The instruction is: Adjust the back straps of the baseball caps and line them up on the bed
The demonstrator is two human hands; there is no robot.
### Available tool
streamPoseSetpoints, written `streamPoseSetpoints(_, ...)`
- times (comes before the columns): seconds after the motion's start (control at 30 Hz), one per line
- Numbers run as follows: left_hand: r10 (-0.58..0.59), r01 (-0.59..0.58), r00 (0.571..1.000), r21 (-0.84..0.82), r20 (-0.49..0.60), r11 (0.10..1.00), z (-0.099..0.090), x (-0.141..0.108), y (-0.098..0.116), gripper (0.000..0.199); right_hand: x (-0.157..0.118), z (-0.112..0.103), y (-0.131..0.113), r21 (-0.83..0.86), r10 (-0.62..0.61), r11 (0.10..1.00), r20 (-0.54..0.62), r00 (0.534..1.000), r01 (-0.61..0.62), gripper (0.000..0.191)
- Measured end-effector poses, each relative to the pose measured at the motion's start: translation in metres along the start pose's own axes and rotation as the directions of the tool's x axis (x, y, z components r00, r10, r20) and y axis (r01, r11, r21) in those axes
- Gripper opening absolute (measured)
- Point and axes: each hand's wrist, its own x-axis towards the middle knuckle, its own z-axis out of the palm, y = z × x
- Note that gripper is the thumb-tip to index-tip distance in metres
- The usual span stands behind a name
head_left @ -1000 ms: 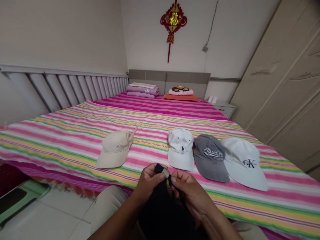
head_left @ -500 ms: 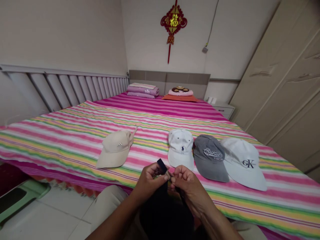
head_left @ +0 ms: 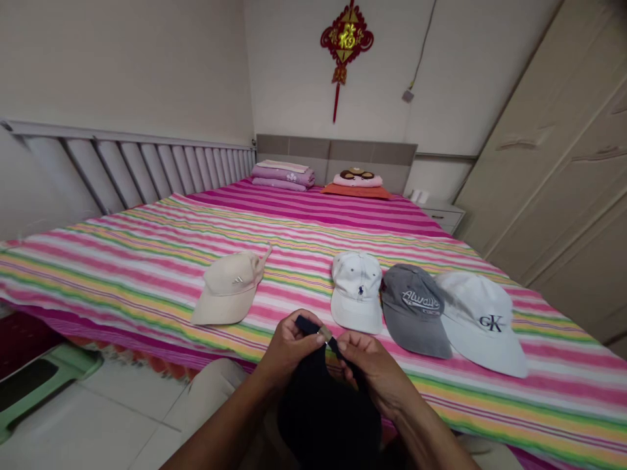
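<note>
A black cap (head_left: 328, 418) hangs between my hands above my lap, its back strap uppermost. My left hand (head_left: 294, 346) pinches the dark strap (head_left: 306, 324) beside a small metal buckle (head_left: 324, 335). On the other side of the buckle, my right hand (head_left: 367, 359) has its thumb and fingers closed on the strap. Beyond my hands on the bed lie a white cap with a small dark logo (head_left: 356, 290), a grey cap with lettering (head_left: 416, 310) and a white cap marked GK (head_left: 482, 323). A beige cap (head_left: 232, 287) rests apart on the left.
The bed wears a striped sheet (head_left: 147, 254). Folded purple bedding (head_left: 283, 176) and an orange-pink stack (head_left: 357, 184) sit by the headboard (head_left: 367, 153). A green stool (head_left: 68, 369) stands on the tiled floor at left. A wardrobe (head_left: 553, 163) rises on the right.
My hands have drawn slightly apart, and the buckle and more of the strap now show between them. The free strap end has tipped left. The view has shifted slightly.
</note>
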Motion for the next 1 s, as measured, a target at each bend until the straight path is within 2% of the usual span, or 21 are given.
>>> streamPoseSetpoints(0.13,0.028,-0.028,1.0,0.075,0.008,0.997,0.003,0.001,-0.001,0.027,0.001,0.003,-0.001,-0.018,-0.001,1.0,-0.041,0.999,0.0,0.029)
streamPoseSetpoints(0.27,0.013,-0.016,0.999,0.079,0.035,0.997,0.004,0.001,-0.004,0.027,0.001,0.004,-0.003,-0.001,0.013,1.0,-0.042,0.999,-0.013,0.03)
streamPoseSetpoints(0.4,0.074,-0.083,0.996,0.179,0.058,0.98,0.002,0.0,-0.006,0.026,0.003,0.003,-0.002,-0.002,0.053,0.999,-0.049,0.997,-0.053,0.034)
streamPoseSetpoints(0.5,0.098,-0.114,0.993,0.275,0.069,0.955,0.001,0.0,-0.006,0.024,0.005,0.002,0.001,0.04,0.069,0.997,-0.034,0.997,-0.067,0.034)
streamPoseSetpoints(0.57,0.086,-0.109,0.992,0.276,0.094,0.955,0.001,-0.001,-0.005,0.024,0.006,0.002,0.002,0.085,0.073,0.994,-0.022,0.997,-0.071,0.032)
streamPoseSetpoints(0.67,0.025,-0.042,0.986,0.098,0.162,0.994,-0.001,-0.001,-0.001,0.03,0.006,0.0,0.002,0.121,0.075,0.99,-0.007,0.997,-0.074,0.032)
streamPoseSetpoints(0.77,-0.087,0.119,0.965,-0.119,0.248,0.986,-0.007,0.003,0.006,0.044,0.004,-0.001,0.0,0.101,0.075,0.992,-0.003,0.997,-0.074,0.031)
streamPoseSetpoints(0.83,-0.191,0.217,0.942,-0.068,0.276,0.974,-0.01,0.008,0.013,0.048,0.004,-0.001,-0.002,0.071,0.078,0.994,0.0,0.997,-0.078,0.029)
streamPoseSetpoints(0.93,-0.342,0.3,0.898,0.185,0.275,0.936,-0.013,0.016,0.02,0.041,0.003,0.0,-0.004,0.026,0.087,0.996,0.002,0.996,-0.087,0.027)
streamPoseSetpoints(1.0,-0.409,0.329,0.861,0.283,0.301,0.901,-0.013,0.019,0.02,0.036,0.003,0.0,-0.004,0.008,0.091,0.996,-0.004,0.996,-0.091,0.027)
